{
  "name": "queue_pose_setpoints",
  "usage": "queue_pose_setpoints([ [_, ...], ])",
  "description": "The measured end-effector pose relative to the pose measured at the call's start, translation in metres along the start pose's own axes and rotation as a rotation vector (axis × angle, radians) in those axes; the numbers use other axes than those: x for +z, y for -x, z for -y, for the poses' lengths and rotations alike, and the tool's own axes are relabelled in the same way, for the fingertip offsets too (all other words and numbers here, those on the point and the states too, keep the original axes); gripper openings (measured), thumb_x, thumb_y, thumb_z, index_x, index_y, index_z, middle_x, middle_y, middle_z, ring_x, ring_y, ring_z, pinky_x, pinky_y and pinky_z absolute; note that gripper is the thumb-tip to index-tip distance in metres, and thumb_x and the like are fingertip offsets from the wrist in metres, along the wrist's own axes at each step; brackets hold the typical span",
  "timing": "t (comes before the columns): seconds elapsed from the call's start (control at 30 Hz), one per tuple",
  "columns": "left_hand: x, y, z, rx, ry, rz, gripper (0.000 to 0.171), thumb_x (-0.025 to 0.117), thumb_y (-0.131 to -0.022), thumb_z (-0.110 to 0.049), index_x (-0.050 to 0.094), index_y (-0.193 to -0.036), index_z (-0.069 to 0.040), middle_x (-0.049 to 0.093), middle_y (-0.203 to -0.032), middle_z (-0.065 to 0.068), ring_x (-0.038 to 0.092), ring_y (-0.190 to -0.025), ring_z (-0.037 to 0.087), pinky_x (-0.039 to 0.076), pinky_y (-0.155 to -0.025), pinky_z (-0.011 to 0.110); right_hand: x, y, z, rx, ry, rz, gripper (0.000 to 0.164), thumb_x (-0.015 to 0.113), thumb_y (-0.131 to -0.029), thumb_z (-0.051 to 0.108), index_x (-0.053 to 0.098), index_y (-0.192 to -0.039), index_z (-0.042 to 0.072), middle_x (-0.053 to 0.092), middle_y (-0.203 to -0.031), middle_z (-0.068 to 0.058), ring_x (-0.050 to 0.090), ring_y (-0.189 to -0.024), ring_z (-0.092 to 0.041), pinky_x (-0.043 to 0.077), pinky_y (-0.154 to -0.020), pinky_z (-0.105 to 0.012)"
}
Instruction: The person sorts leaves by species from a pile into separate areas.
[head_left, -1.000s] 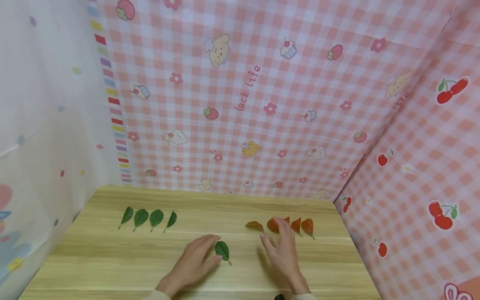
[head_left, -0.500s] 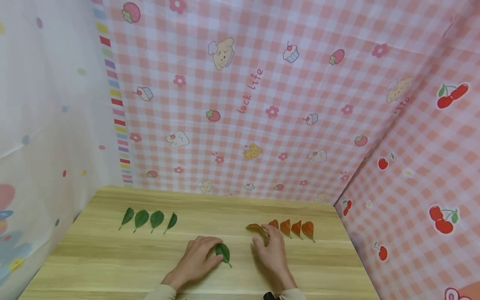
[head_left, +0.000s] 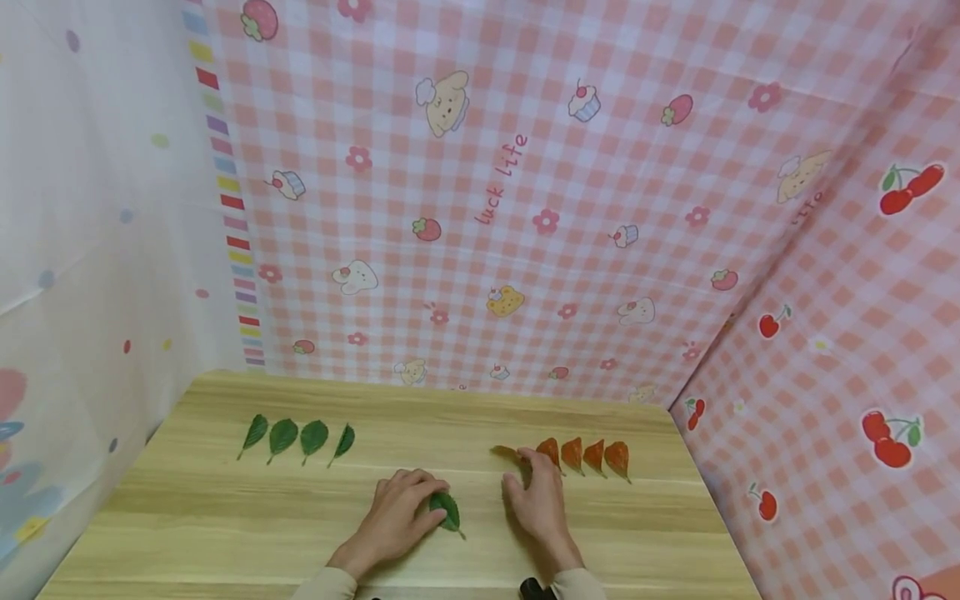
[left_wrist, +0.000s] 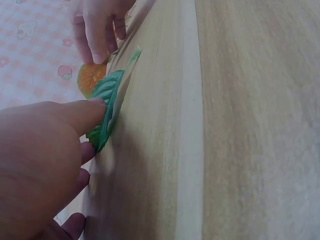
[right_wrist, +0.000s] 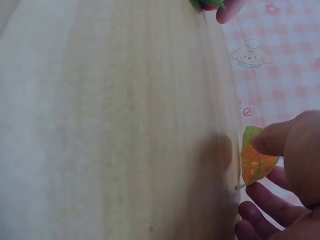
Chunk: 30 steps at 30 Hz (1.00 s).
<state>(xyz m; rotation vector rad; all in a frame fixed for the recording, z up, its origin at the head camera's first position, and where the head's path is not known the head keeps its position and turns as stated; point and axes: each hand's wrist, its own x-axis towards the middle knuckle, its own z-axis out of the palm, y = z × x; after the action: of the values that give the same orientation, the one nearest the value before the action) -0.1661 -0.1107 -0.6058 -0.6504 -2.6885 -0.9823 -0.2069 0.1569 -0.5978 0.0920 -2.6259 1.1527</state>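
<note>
Low in the middle of the head view, my left hand (head_left: 400, 517) pinches a serrated green leaf (head_left: 447, 510). In the left wrist view the thumb presses on that leaf's face, its stem pointing away from the hand. My right hand (head_left: 538, 500) holds an orange leaf with green edges (right_wrist: 258, 162) between thumb and fingers. The right wrist view shows this leaf tilted up at the table's far side, its short stem near the wood. From the head, the orange leaf is seen nearly edge-on and partly covered by the fingertips.
Several green leaves (head_left: 283, 437) lie in a row at the back left of the wooden table (head_left: 420, 417). Just right of my right hand, several orange-red leaves (head_left: 572, 454) form another row. A checked pink cloth (head_left: 465, 250) hangs behind, with more cloth at both sides.
My right hand has shifted left from over the orange-red row to the leftmost orange leaf and now pinches it. My left hand has closed further onto the green leaf.
</note>
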Motion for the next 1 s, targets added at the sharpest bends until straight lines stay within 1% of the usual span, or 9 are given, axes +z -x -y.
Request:
queue_pose_setpoints([
  [0.13, 0.002, 0.0, 0.0, -0.017, 0.017, 0.009, 0.024, 0.086, -0.1, -0.031, 0.083, -0.122, -0.022, 0.076, -0.12, -0.005, 0.066, -0.112, 0.023, 0.041, -0.09, 0.04, 0.003, -0.002, 0.001, 0.016, 0.015, -0.022, 0.03, 0.084, -0.095, 0.005, 0.078, -0.123, -0.003, 0.079, -0.123, -0.021, 0.072, -0.122, -0.043, 0.055, -0.112, -0.061],
  [0.23, 0.006, 0.0, 0.003, -0.001, 0.02, -0.026, 0.017, 0.089, -0.098, -0.029, 0.084, -0.113, -0.024, 0.076, -0.116, -0.007, 0.066, -0.11, 0.022, 0.04, -0.089, 0.038, 0.006, -0.004, -0.001, 0.016, 0.027, -0.059, 0.019, 0.085, -0.094, 0.006, 0.081, -0.112, 0.001, 0.082, -0.114, -0.017, 0.074, -0.114, -0.038, 0.057, -0.106, -0.056],
  [0.3, 0.009, 0.001, 0.005, 0.014, 0.022, -0.052, 0.014, 0.09, -0.096, -0.028, 0.083, -0.109, -0.026, 0.076, -0.113, -0.008, 0.067, -0.108, 0.02, 0.04, -0.087, 0.037, 0.008, -0.005, -0.004, -0.009, 0.022, -0.094, 0.013, 0.087, -0.092, 0.006, 0.082, -0.104, 0.003, 0.083, -0.105, -0.014, 0.075, -0.105, -0.035, 0.059, -0.097, -0.051],
  [0.43, 0.011, 0.001, 0.007, 0.031, 0.036, -0.083, 0.013, 0.091, -0.094, -0.027, 0.081, -0.101, -0.028, 0.076, -0.111, -0.009, 0.067, -0.106, 0.019, 0.039, -0.087, 0.036, 0.018, -0.009, -0.021, -0.105, -0.001, -0.183, 0.006, 0.088, -0.088, 0.008, 0.082, -0.09, 0.009, 0.082, -0.091, -0.006, 0.071, -0.086, -0.023, 0.055, -0.08, -0.039],
  [0.57, 0.007, 0.002, 0.006, -0.011, 0.09, -0.054, 0.012, 0.091, -0.095, -0.026, 0.08, -0.098, -0.028, 0.078, -0.11, -0.01, 0.068, -0.107, 0.018, 0.039, -0.091, 0.037, 0.032, -0.015, -0.045, -0.125, 0.011, -0.222, 0.012, 0.089, -0.086, 0.011, 0.081, -0.083, 0.019, 0.079, -0.082, 0.006, 0.065, -0.077, -0.005, 0.051, -0.073, -0.027],
  [0.67, 0.001, 0.001, 0.004, -0.068, 0.151, 0.001, 0.009, 0.088, -0.099, -0.027, 0.08, -0.099, -0.03, 0.08, -0.108, -0.015, 0.069, -0.107, 0.015, 0.041, -0.095, 0.038, 0.037, -0.017, -0.057, -0.117, 0.001, -0.22, 0.015, 0.09, -0.085, 0.011, 0.081, -0.082, 0.022, 0.076, -0.078, 0.011, 0.061, -0.074, 0.001, 0.05, -0.069, -0.022],
  [0.8, -0.008, 0.0, 0.002, -0.124, 0.279, 0.052, 0.004, 0.083, -0.105, -0.025, 0.08, -0.104, -0.027, 0.082, -0.107, -0.015, 0.074, -0.105, 0.008, 0.056, -0.1, 0.035, 0.033, -0.015, -0.056, -0.117, -0.069, -0.219, 0.013, 0.088, -0.087, 0.009, 0.081, -0.082, 0.019, 0.075, -0.074, 0.007, 0.062, -0.07, -0.002, 0.05, -0.064, -0.023],
  [0.9, -0.012, 0.0, 0.002, -0.144, 0.377, 0.047, 0.001, 0.08, -0.107, -0.021, 0.08, -0.107, -0.02, 0.083, -0.105, -0.01, 0.076, -0.099, 0.005, 0.063, -0.092, 0.027, 0.028, -0.013, -0.051, -0.07, -0.093, -0.198, 0.015, 0.086, -0.088, 0.01, 0.08, -0.08, 0.022, 0.073, -0.073, 0.009, 0.061, -0.069, -0.002, 0.049, -0.065, -0.022],
  [1.0, -0.016, 0.0, 0.002, -0.167, 0.444, 0.016, 0.004, 0.079, -0.107, -0.018, 0.08, -0.108, -0.015, 0.082, -0.102, -0.004, 0.07, -0.091, 0.002, 0.06, -0.084, 0.022, 0.022, -0.01, -0.044, -0.043, -0.093, -0.18, 0.016, 0.086, -0.088, 0.01, 0.079, -0.08, 0.022, 0.071, -0.073, 0.011, 0.059, -0.07, -0.001, 0.048, -0.065, -0.022],
])
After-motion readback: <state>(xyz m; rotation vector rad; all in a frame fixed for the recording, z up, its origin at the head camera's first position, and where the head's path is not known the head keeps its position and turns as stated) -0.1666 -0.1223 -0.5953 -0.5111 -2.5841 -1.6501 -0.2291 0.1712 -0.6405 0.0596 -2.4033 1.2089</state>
